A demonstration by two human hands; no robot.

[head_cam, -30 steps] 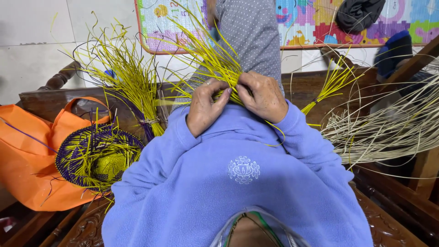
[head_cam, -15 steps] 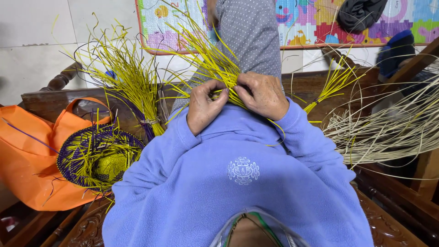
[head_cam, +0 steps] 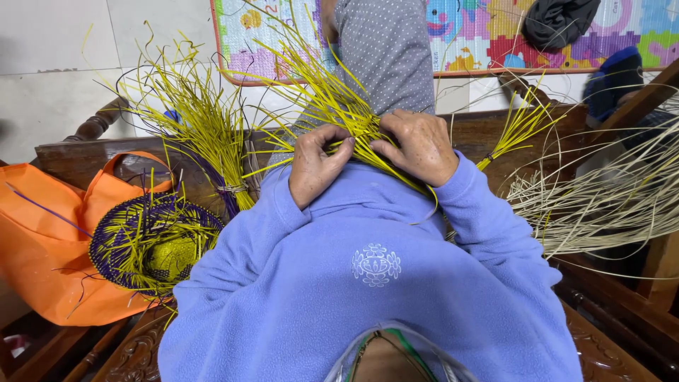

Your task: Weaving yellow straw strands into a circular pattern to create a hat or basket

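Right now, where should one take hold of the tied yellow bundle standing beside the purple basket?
Grip the tied yellow bundle at its bound waist, near the wrap, coming from the side. There the strands are gathered narrow; above they fan out loosely. Both hands are busy with other strands.

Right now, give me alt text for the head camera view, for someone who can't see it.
Seen from above, a person in a lilac fleece grips a bundle of yellow strands with the left hand and right hand. On the left, a half-woven purple and yellow basket rests on an orange bag; pale strands lie right.
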